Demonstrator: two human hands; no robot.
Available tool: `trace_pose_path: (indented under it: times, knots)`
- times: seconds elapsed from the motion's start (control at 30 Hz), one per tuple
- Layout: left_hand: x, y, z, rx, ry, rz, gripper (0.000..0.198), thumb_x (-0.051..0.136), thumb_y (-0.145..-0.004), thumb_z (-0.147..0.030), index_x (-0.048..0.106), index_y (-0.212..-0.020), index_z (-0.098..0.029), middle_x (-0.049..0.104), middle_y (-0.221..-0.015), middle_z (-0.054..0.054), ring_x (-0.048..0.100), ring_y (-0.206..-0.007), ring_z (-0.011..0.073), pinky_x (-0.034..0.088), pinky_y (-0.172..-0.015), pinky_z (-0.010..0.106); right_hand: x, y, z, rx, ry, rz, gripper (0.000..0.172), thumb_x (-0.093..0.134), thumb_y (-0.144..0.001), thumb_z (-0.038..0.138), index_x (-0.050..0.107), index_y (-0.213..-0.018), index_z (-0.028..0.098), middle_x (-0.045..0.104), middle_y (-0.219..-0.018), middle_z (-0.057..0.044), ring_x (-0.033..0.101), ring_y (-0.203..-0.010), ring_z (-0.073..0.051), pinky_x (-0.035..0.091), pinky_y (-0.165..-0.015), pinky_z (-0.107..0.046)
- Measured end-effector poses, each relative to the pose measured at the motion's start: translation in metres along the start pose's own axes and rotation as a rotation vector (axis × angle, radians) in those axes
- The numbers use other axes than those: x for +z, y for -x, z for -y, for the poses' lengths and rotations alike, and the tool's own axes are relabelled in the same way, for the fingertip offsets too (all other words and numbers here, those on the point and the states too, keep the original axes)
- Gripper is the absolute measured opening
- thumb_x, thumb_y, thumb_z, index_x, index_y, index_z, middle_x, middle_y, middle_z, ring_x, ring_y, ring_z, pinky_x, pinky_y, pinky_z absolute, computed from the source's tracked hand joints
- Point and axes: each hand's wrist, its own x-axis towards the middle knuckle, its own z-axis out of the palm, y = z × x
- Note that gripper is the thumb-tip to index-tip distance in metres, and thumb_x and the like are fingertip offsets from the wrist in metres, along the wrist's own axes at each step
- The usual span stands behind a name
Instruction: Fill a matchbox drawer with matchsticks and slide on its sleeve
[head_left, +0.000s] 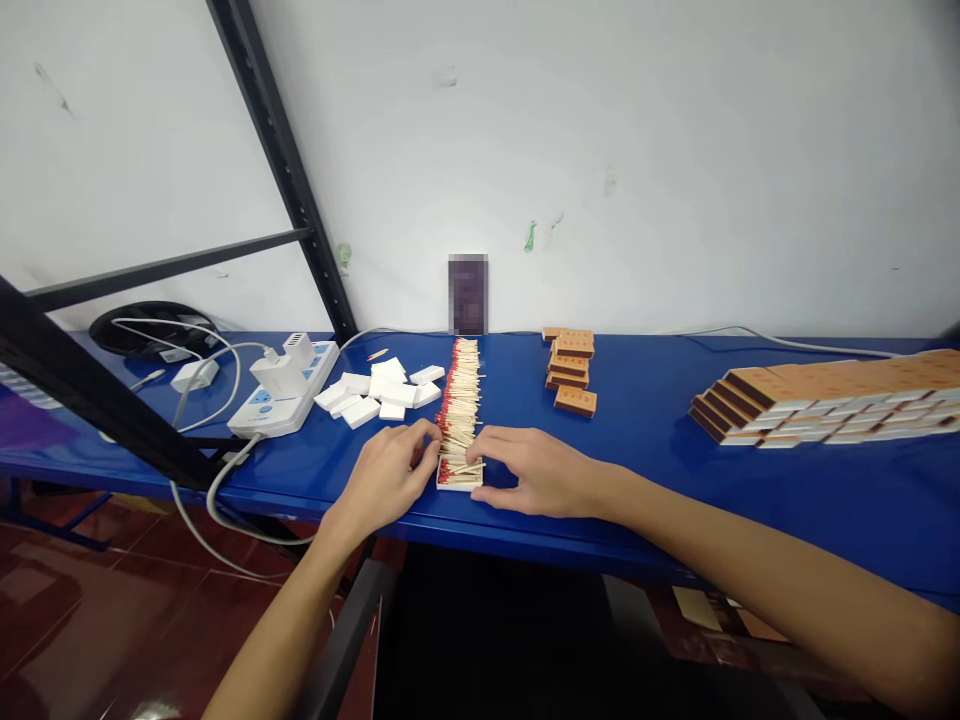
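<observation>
A small white matchbox tray (pixel 459 486) holding red-tipped matches lies near the table's front edge. Behind it, a long row of loose matches (pixel 463 385) runs back towards the wall, red heads on the left. My left hand (pixel 390 470) is at the tray's left, fingers curled and thumb near the index finger by the match heads; whatever is between the tips is hidden. From the right, my right hand (pixel 536 470) has its thumb on the tray's near corner and its fingertips at the far side, over the match ends.
White empty-looking trays (pixel 386 390) lie piled on the left beside a power strip (pixel 289 395) with chargers. Orange matchbox sleeves (pixel 574 365) are stacked right of the matches. A long stack of matchboxes (pixel 825 400) fills the far right. A black rack post (pixel 281 150) rises left.
</observation>
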Motion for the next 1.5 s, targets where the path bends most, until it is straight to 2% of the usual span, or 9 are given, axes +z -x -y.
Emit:
trace_pose_path:
  times: [0.2, 0.57, 0.73, 0.87, 1.07, 1.17, 1.33, 1.4, 1.5]
  knots:
    - [-0.001, -0.001, 0.001, -0.029, -0.011, 0.072, 0.006, 0.049, -0.087, -0.023, 0.056, -0.088, -0.022, 0.048, -0.057, -0.006, 0.049, -0.059, 0.0144, 0.029, -0.058, 0.026, -0.002, 0.002, -0.003, 0.003, 0.03, 0.025, 0.021, 0.059, -0.09, 0.031, 0.065, -0.107, 0.02, 0.066, -0.109, -0.006, 0.064, -0.092, -0.018, 0.049, -0.077, -0.029]
    - [0.001, -0.001, 0.002, -0.069, -0.004, 0.062, 0.007, 0.049, -0.089, -0.024, 0.056, -0.088, -0.022, 0.049, -0.059, -0.005, 0.049, -0.06, 0.0149, 0.029, -0.057, 0.026, -0.002, 0.003, -0.007, 0.0, 0.121, 0.033, 0.024, 0.054, -0.093, 0.031, 0.068, -0.111, 0.025, 0.065, -0.118, -0.005, 0.065, -0.093, -0.018, 0.048, -0.074, -0.029]
    - [0.0, -0.001, 0.001, -0.039, 0.016, 0.079, 0.01, 0.049, -0.091, -0.027, 0.057, -0.086, -0.022, 0.048, -0.059, -0.005, 0.049, -0.06, 0.0144, 0.03, -0.057, 0.026, -0.007, 0.003, 0.0, 0.078, 0.09, 0.018, 0.027, 0.062, -0.084, 0.031, 0.061, -0.109, 0.02, 0.067, -0.102, -0.005, 0.063, -0.086, -0.018, 0.043, -0.068, -0.027]
    - [-0.002, 0.0, -0.001, -0.021, 0.025, 0.103, 0.013, 0.049, -0.092, -0.028, 0.06, -0.088, -0.023, 0.049, -0.059, -0.005, 0.049, -0.059, 0.0142, 0.03, -0.057, 0.026, -0.013, 0.003, 0.005, 0.133, 0.1, 0.063, 0.026, 0.06, -0.079, 0.027, 0.053, -0.103, 0.021, 0.065, -0.096, -0.002, 0.057, -0.073, -0.016, 0.037, -0.064, -0.027]
    - [-0.002, -0.001, 0.0, -0.01, -0.001, 0.128, 0.015, 0.047, -0.092, -0.029, 0.059, -0.087, -0.023, 0.051, -0.061, -0.004, 0.05, -0.062, 0.0156, 0.031, -0.059, 0.027, -0.014, 0.003, 0.004, 0.153, 0.095, 0.11, 0.035, 0.057, -0.077, 0.027, 0.045, -0.11, 0.023, 0.062, -0.098, -0.002, 0.052, -0.066, -0.015, 0.034, -0.064, -0.028]
    - [-0.003, -0.001, 0.0, 0.01, 0.048, 0.137, 0.019, 0.041, -0.095, -0.03, 0.055, -0.087, -0.021, 0.057, -0.071, -0.001, 0.053, -0.068, 0.0165, 0.035, -0.063, 0.028, -0.014, 0.003, 0.004, 0.128, 0.089, 0.127, 0.04, 0.058, -0.077, 0.028, 0.044, -0.114, 0.022, 0.061, -0.097, -0.002, 0.051, -0.064, -0.014, 0.034, -0.063, -0.028]
    - [-0.004, 0.003, -0.002, 0.076, 0.177, 0.031, 0.019, 0.036, -0.098, -0.03, 0.051, -0.094, -0.019, 0.06, -0.089, 0.003, 0.054, -0.079, 0.0167, 0.039, -0.074, 0.029, -0.013, 0.003, 0.005, 0.095, 0.025, 0.138, 0.057, 0.061, -0.077, 0.031, 0.036, -0.127, 0.022, 0.059, -0.093, -0.002, 0.051, -0.062, -0.014, 0.037, -0.061, -0.027]
    - [-0.004, 0.004, -0.004, 0.13, 0.184, 0.068, 0.017, 0.038, -0.098, -0.029, 0.052, -0.093, -0.019, 0.058, -0.087, 0.003, 0.052, -0.079, 0.0165, 0.039, -0.074, 0.029, -0.012, 0.003, 0.005, 0.106, 0.005, 0.118, 0.058, 0.061, -0.078, 0.032, 0.034, -0.128, 0.022, 0.059, -0.094, -0.001, 0.051, -0.061, -0.013, 0.037, -0.061, -0.027]
    - [-0.006, 0.003, -0.006, 0.182, 0.199, 0.158, 0.017, 0.04, -0.097, -0.029, 0.053, -0.091, -0.019, 0.054, -0.082, 0.001, 0.049, -0.075, 0.0152, 0.038, -0.072, 0.027, -0.01, 0.001, 0.005, 0.113, 0.0, 0.094, 0.047, 0.062, -0.079, 0.033, 0.039, -0.119, 0.021, 0.061, -0.095, -0.002, 0.052, -0.062, -0.013, 0.037, -0.06, -0.027]
